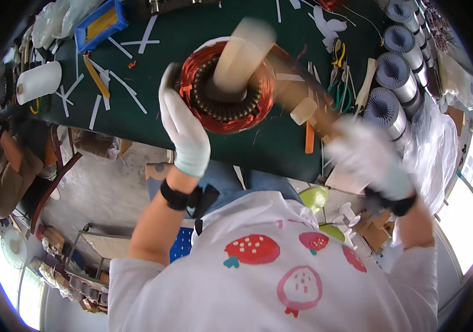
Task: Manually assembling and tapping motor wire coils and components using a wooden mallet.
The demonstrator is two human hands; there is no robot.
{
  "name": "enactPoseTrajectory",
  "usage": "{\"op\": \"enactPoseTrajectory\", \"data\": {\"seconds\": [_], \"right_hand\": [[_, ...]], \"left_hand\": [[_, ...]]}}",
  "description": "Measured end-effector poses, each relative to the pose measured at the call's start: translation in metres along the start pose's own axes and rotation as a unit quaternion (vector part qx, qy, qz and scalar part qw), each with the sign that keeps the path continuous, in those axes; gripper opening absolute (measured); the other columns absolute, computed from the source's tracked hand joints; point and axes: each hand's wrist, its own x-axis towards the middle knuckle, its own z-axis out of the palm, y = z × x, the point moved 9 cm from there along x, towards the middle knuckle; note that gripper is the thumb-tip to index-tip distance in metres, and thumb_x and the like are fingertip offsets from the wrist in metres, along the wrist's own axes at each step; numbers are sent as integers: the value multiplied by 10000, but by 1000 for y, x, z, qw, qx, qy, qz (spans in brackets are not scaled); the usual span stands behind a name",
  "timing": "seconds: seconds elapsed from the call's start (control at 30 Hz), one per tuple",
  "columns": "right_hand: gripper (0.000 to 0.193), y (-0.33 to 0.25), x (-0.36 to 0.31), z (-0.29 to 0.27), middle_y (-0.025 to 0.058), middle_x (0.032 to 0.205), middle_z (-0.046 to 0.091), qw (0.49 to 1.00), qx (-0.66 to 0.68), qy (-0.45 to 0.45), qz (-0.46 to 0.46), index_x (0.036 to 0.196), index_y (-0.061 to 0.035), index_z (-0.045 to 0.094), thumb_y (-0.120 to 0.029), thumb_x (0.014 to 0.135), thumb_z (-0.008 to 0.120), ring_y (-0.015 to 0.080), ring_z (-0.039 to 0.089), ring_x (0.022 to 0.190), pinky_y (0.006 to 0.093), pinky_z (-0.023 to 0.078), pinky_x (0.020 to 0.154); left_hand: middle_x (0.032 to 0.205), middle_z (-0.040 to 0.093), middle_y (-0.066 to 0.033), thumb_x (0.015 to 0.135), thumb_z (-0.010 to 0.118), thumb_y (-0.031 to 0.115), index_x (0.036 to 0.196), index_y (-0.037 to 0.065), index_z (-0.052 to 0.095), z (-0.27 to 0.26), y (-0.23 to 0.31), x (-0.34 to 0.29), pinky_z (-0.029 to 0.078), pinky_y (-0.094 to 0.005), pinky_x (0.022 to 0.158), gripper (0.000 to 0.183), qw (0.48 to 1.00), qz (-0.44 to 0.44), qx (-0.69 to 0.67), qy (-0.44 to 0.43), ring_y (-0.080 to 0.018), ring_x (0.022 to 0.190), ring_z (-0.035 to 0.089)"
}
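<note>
Left hand (184,124): white-gloved, fingers straight and together, laid along the left side of the wire ring, not closed round it; dark band at the wrist.
Right hand (366,152): white-gloved, blurred, at the right part of the bench's near edge; closed on the handle of the wooden mallet, as far as the blur shows.
Forearms: bare below short white sleeves, left one nearly straight ahead, right one angled inward.
Wire ring (261,105): reddish copper wire round a dark toothed core, opening upward; near the middle of the bench's near edge.
Wooden mallet (244,50): pale, blocky head, blurred, over the ring's opening; contact cannot be told.
Paper strips (128,91): white, narrow, flat, scattered left of the ring.
Blue tray (106,37): plastic, oblong, yellow pieces inside; left part of the bench, toward its far edge.
Pliers (337,52): yellow-and-black handles, right of the ring.
Metal cylinders (394,72): silvery, slotted ends, rowed along the right edge.
Bench (137,119): dark green, smooth top.
Room: grey floor (98,188), white fan (14,249), another person (12,171) at left.
</note>
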Motion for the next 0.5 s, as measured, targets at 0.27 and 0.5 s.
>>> {"op": "enactPoseTrajectory", "data": {"seconds": [0.27,0.5], "right_hand": [[232,17,-39,-78,98,1068,676,915,-77,368,-147,1236,-25,599,-118,1032,543,186,675,805,296,546,728],[324,117,-40,-82,75,1061,673,887,400,228,-39,1316,-40,589,-190,1028,600,187,668,905,325,562,776]], "left_hand": [[1458,545,-163,1138,290,314,1507,-57,451,21,8,-6,401,-382,1173,548,999,24,-23,19,-251,1331,545],[1514,510,-185,1129,283,280,1551,-74,382,14,10,-23,399,-374,1182,559,997,41,-5,69,-265,1364,527]]}}
